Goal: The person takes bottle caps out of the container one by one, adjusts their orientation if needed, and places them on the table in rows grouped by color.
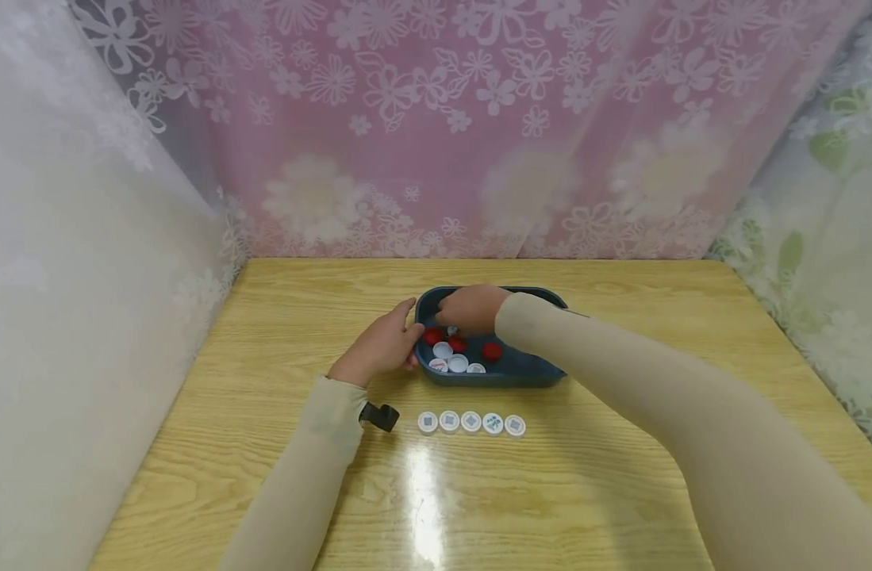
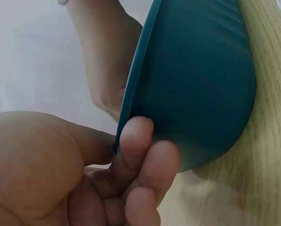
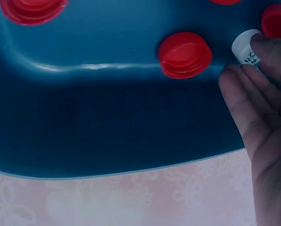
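Observation:
A dark blue plastic basin (image 1: 493, 381) sits on the table. My left hand (image 1: 382, 345) holds its left end; in the left wrist view the thumb is at the rim and curled fingers (image 2: 159, 162) press the outer wall. My right hand (image 1: 471, 308) reaches inside the basin. In the right wrist view its thumb and fingers pinch a small white bottle cap (image 3: 244, 47) with a green leafy print. Close by lie red bottle caps, one red cap (image 3: 185, 55) with its hollow side showing. Several white caps (image 1: 458, 363) lie along the basin's front wall.
In front of the basin, several white printed caps (image 1: 470, 421) stand in a row on the wooden table (image 1: 293, 317). A black strap device (image 1: 380, 416) is on the left wrist. Floral curtains (image 1: 421, 143) hang behind the table and at the sides.

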The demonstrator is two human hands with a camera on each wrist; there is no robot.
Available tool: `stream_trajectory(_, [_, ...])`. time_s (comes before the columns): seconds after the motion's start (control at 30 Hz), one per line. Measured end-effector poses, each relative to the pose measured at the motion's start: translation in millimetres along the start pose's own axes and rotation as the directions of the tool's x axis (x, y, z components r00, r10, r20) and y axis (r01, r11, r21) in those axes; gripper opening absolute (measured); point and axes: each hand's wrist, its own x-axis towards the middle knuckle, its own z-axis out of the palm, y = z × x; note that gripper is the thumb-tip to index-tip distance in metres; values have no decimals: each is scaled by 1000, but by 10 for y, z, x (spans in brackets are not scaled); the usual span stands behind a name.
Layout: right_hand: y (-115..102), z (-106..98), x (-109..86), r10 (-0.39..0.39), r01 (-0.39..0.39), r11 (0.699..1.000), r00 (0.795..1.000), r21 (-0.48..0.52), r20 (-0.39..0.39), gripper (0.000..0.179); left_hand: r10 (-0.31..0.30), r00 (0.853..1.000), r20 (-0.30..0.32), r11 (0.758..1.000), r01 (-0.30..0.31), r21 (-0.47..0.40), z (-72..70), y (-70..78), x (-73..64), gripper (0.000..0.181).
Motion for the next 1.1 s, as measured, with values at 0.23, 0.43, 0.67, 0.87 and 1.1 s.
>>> stream_trajectory(0.23, [78, 98, -64, 29, -25, 996, 999, 90, -36, 23, -25, 1000, 8, 1000, 25, -11, -11, 0, 5, 62])
stream_trajectory(0.43, [74, 119, -100, 93, -81, 986, 993, 143, -78, 15, 4, 1000, 5, 1000, -4, -2, -48, 10, 68, 62])
stream_trajectory(0.67, [23, 106, -113, 98, -85, 983, 993, 163, -68, 14, 8, 1000, 25, 1000, -8, 5, -45, 7, 78, 63])
stream_trajectory(0.87, [0, 97, -99, 103, -91, 982, 992, 169, -68, 14, 19, 1000, 23, 1000, -19, 10, -32, 1, 71, 61])
stream_trajectory(1.1, [-50, 77, -72, 110, -97, 980, 992, 172, -66, 16, 6, 1000, 30, 1000, -6, 11, -10, 0, 59, 61])
